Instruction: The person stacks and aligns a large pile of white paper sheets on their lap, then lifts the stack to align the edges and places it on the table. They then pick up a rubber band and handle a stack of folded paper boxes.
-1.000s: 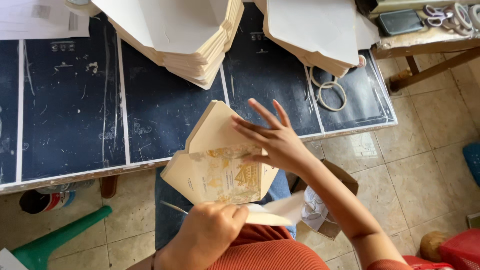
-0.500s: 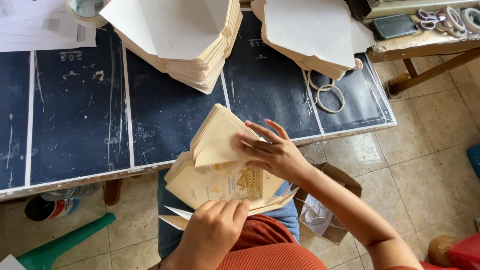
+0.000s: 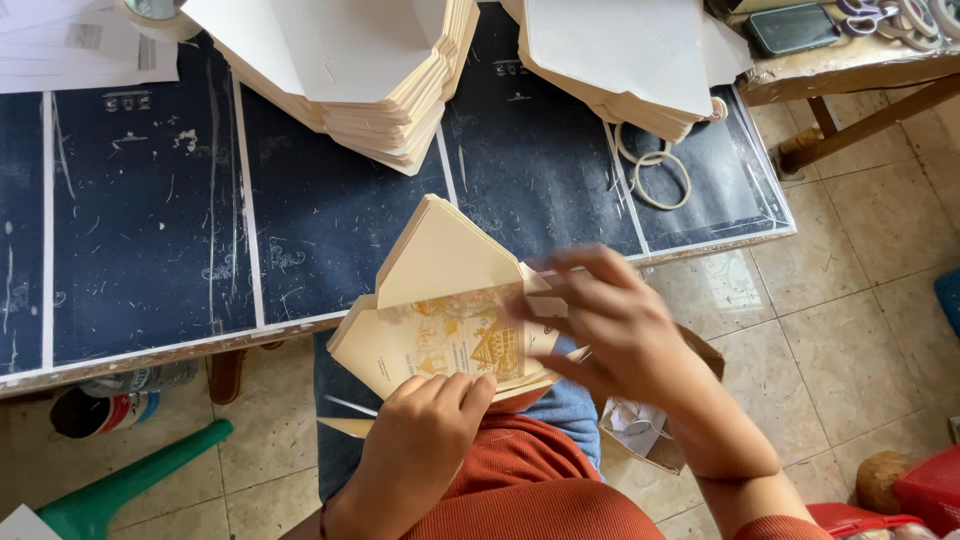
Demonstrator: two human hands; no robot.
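Both hands' grip closed on folded card stack (image 3: 440,320) overhanging table edge (image 3: 180,350).

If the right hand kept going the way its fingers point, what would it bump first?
Probably the folded cream paper piece on the lap: the right hand points left and its fingertips already seem to touch it, though motion blur makes contact unclear.

— Right hand (image 3: 610,330)?
— Dropped from fanned fingers above to a curl over the right edge of the folded paper stack (image 3: 445,310), blurred.
— Left hand (image 3: 425,420)?
— Slid up onto the stack's lower edge.
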